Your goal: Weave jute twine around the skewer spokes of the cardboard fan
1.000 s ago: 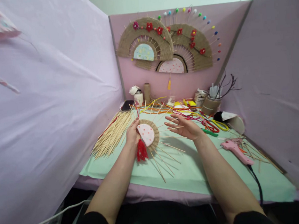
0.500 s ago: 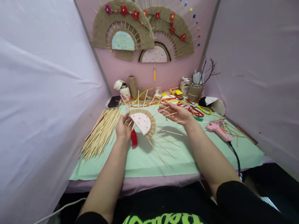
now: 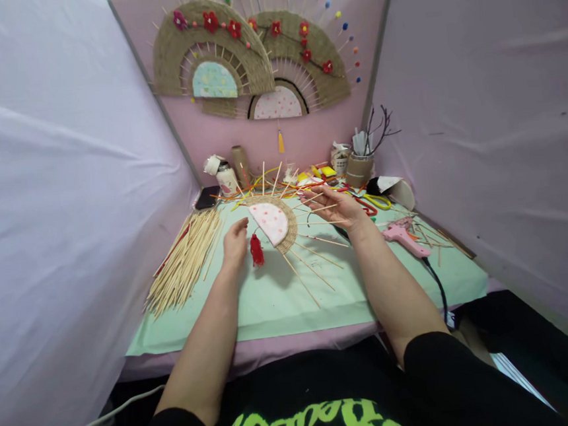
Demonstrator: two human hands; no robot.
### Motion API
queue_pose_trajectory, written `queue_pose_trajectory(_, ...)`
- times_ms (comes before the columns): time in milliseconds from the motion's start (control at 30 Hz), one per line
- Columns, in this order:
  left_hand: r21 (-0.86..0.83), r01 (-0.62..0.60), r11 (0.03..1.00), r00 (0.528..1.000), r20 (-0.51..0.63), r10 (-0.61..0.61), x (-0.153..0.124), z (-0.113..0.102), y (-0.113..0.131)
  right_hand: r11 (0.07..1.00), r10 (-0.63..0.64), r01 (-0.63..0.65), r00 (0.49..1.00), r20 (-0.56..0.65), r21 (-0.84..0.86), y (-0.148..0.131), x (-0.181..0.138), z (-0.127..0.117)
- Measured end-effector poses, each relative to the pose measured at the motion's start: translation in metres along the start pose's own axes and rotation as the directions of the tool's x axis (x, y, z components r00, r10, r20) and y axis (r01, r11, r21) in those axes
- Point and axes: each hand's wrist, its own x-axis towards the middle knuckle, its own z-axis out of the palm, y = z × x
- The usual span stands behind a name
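Observation:
A small half-round fan (image 3: 291, 229) is raised over the table, with a woven twine band and thin bamboo sticks fanning outward. At its middle sits a white half-circle with pink dots (image 3: 269, 222). From its straight edge hangs a red tassel (image 3: 256, 250). My right hand (image 3: 336, 207) supports the fan by its sticks on the right, some lying across the fingers and palm. My left hand (image 3: 237, 242) is beside the tassel, just apart from the fan. Its fingers are fairly straight, with nothing visible in them.
Loose bamboo sticks (image 3: 183, 261) lie in a pile at left, near a phone (image 3: 208, 197). A pink glue gun (image 3: 406, 238) with a black cord rests at right. Pipe cleaners, jars and a twine-wrapped pot (image 3: 358, 169) line the back. Large decorated fans (image 3: 166, 57) hang on the wall.
My left hand has come off the fan's left end and dropped slightly away. The fan has turned a little, still at my right hand. The view has shifted to the right.

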Motion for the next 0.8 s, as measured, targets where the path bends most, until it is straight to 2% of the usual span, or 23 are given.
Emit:
queue_pose_trajectory(33, -0.042, 0.023, 0.999, 1.0, 0.015, -0.022, -0.002, -0.002, 0.006, 1.0, 0.003, -0.002, 1.0, 0.009, -0.008, 0.001, 0.0, 0.0)
queue_pose_trajectory(67, -0.087, 0.091, 0.992, 0.993, 0.089, -0.083, -0.005, -0.004, 0.012, 1.0, 0.011, -0.011, 1.0, 0.016, -0.016, 0.002, 0.0, 0.001)
queue_pose_trajectory(100, -0.112, 0.181, 0.977, 0.966, 0.205, -0.156, -0.01, -0.005, 0.016, 0.999, 0.026, -0.026, 0.999, 0.023, -0.024, 0.003, 0.0, 0.002)
queue_pose_trajectory(167, -0.07, 0.333, 0.94, 0.871, 0.406, -0.278, -0.02, -0.005, 0.02, 0.997, 0.069, -0.068, 0.997, 0.032, -0.043, 0.005, -0.002, 0.005)
queue_pose_trajectory(233, 0.034, 0.392, 0.919, 0.8, 0.48, -0.359, -0.03, -0.002, 0.018, 0.991, 0.113, -0.11, 0.993, 0.031, -0.075, 0.006, -0.003, 0.009)
queue_pose_trajectory(267, 0.083, 0.396, 0.915, 0.785, 0.485, -0.384, -0.033, -0.001, 0.016, 0.987, 0.13, -0.127, 0.991, 0.032, -0.094, 0.006, -0.004, 0.011)
queue_pose_trajectory(333, 0.142, 0.384, 0.912, 0.785, 0.47, -0.404, -0.037, 0.0, 0.013, 0.982, 0.145, -0.14, 0.989, 0.032, -0.126, 0.005, -0.006, 0.015)
queue_pose_trajectory(400, 0.122, 0.365, 0.923, 0.812, 0.443, -0.38, -0.037, -0.001, 0.012, 0.985, 0.11, -0.106, 0.994, 0.018, -0.134, 0.005, -0.005, 0.015)
queue_pose_trajectory(467, 0.05, 0.338, 0.94, 0.848, 0.417, -0.327, -0.036, -0.002, 0.014, 0.985, 0.018, -0.026, 0.998, -0.053, -0.168, 0.006, -0.001, 0.012)
queue_pose_trajectory(533, -0.025, 0.302, 0.953, 0.879, 0.394, -0.268, -0.036, -0.003, 0.017, 0.944, -0.117, 0.054, 0.978, -0.176, -0.326, 0.01, 0.005, 0.006)
queue_pose_trajectory(567, -0.056, 0.287, 0.956, 0.89, 0.385, -0.245, -0.036, -0.003, 0.018, 0.881, -0.19, 0.065, 0.955, -0.226, -0.469, 0.013, 0.008, 0.002)
queue_pose_trajectory(600, -0.081, 0.277, 0.958, 0.897, 0.379, -0.227, -0.036, -0.003, 0.019, 0.772, -0.263, 0.045, 0.931, -0.255, -0.634, 0.016, 0.01, -0.002)
queue_pose_trajectory(633, -0.102, 0.271, 0.957, 0.901, 0.377, -0.215, -0.036, -0.003, 0.019, 0.609, -0.322, -0.005, 0.912, -0.253, -0.793, 0.02, 0.012, -0.006)
queue_pose_trajectory(667, -0.125, 0.268, 0.955, 0.902, 0.38, -0.203, -0.036, -0.003, 0.019, 0.394, -0.352, -0.074, 0.909, -0.225, -0.916, 0.025, 0.013, -0.009)
queue_pose_trajectory(733, -0.18, 0.256, 0.95, 0.909, 0.379, -0.173, -0.037, -0.003, 0.018, -0.032, -0.308, -0.176, 0.938, -0.158, -0.984, 0.033, 0.014, -0.013)
queue_pose_trajectory(767, -0.211, 0.245, 0.946, 0.916, 0.371, -0.154, -0.037, -0.003, 0.017, -0.177, -0.264, -0.186, 0.955, -0.135, -0.967, 0.036, 0.013, -0.013)
queue_pose_trajectory(800, -0.241, 0.233, 0.942, 0.924, 0.358, -0.136, -0.036, -0.003, 0.017, -0.265, -0.219, -0.175, 0.969, -0.118, -0.948, 0.039, 0.012, -0.013)
